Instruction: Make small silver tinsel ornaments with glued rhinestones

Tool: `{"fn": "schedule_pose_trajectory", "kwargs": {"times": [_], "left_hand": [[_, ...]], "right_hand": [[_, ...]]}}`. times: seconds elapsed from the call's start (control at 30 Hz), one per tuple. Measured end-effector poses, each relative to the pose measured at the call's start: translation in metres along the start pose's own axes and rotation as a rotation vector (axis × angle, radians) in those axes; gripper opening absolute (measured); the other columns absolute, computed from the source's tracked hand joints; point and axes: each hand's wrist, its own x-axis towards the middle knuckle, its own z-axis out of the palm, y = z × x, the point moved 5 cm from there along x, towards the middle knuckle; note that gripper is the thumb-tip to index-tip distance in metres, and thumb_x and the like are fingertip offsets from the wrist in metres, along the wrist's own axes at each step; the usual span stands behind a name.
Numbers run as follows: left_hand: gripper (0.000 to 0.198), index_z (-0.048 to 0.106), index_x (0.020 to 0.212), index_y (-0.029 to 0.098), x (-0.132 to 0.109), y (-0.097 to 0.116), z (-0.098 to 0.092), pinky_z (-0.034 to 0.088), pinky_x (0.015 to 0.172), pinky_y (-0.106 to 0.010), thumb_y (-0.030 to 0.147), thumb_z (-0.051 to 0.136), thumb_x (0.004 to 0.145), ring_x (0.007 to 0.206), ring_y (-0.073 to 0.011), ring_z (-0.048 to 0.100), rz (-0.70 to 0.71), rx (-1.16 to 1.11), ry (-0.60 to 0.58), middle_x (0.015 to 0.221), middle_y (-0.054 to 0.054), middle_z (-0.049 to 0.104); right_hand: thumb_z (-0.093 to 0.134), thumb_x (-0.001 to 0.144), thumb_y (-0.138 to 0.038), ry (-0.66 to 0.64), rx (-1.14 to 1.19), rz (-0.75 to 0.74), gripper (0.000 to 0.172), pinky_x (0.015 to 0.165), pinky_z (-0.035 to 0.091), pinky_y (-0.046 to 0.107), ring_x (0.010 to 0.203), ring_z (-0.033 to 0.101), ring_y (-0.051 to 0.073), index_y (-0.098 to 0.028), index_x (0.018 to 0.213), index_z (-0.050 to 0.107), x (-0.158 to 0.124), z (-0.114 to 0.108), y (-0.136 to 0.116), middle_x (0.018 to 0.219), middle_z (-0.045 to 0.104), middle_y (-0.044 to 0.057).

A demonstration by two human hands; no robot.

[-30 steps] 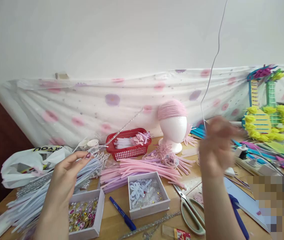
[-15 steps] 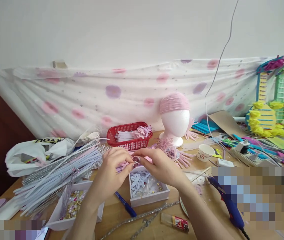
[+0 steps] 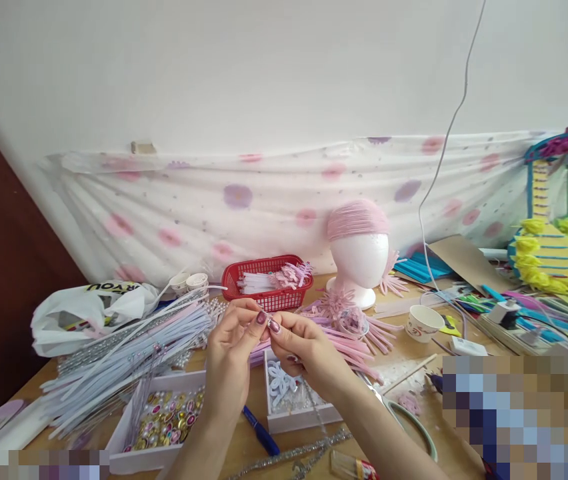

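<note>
My left hand (image 3: 233, 343) and my right hand (image 3: 311, 350) meet above the table, fingertips pinched together. Between them is a tiny shiny piece (image 3: 268, 321), too small to name and mostly covered by the fingers. Just below my right hand stands a white box (image 3: 304, 420) with a pale blue looped flower (image 3: 280, 383) and clear beads in it. Left of my left wrist, another white box (image 3: 159, 460) holds gold, pearl and pink beads (image 3: 169, 420). A blue pen (image 3: 261, 432) lies between the boxes.
Pale pipe cleaners (image 3: 129, 373) lie left, beside a white plastic bag (image 3: 89, 313). Behind are a red basket (image 3: 269, 301) and a foam head (image 3: 359, 263) in a pink cap. At right are a paper cup (image 3: 424, 325), a green scissor handle (image 3: 427, 437) and cables. A lighter (image 3: 354, 465) lies in front.
The view has shifted, so the scene sits lower and further right. My hands have turned so the thumbnails face me, still pinched together. More of the left bead box and the green handle shows.
</note>
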Motion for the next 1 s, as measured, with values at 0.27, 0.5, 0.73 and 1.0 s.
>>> {"fn": "schedule_pose_trajectory", "kwargs": {"times": [0.27,0.5,0.73,1.0], "left_hand": [[0.025,0.076,0.062,0.019,0.000,-0.003,0.003,0.048,0.076,-0.021,0.038,0.092,0.058,0.091,-0.0147,0.057,-0.134,-0.218,0.128,0.095,-0.002,0.062],[0.030,0.078,0.067,0.019,-0.003,-0.010,0.006,0.049,0.068,-0.023,0.039,0.094,0.050,0.079,-0.0136,0.060,-0.229,-0.297,0.204,0.086,-0.001,0.066],[0.019,0.079,0.074,0.021,0.005,-0.001,0.004,0.052,0.078,-0.029,0.039,0.085,0.070,0.079,-0.0169,0.065,-0.188,-0.119,-0.076,0.080,-0.003,0.072],[0.015,0.076,0.079,0.023,0.010,0.036,-0.014,0.050,0.081,-0.029,0.030,0.067,0.089,0.088,-0.0193,0.066,0.045,0.505,-0.482,0.089,-0.004,0.072]], "right_hand": [[0.079,0.077,-0.051,0.149,-0.071,-0.135,0.039,0.042,0.020,0.019,0.044,0.030,0.005,-0.018,0.084,0.059,0.001,0.000,-0.002,0.052,0.051,-0.008],[0.079,0.074,-0.051,0.270,-0.173,-0.263,0.035,0.041,0.028,0.021,0.044,0.039,0.006,-0.018,0.075,0.066,0.001,0.002,-0.005,0.056,0.060,-0.003],[0.077,0.080,-0.036,0.247,-0.324,-0.329,0.020,0.045,0.032,0.020,0.048,0.043,0.007,-0.017,0.081,0.071,-0.007,-0.007,-0.019,0.060,0.064,-0.001],[0.065,0.088,-0.028,0.032,-0.630,-0.244,0.016,0.051,0.038,0.022,0.054,0.051,0.009,-0.015,0.080,0.071,-0.016,-0.009,-0.036,0.063,0.067,0.001]]}}
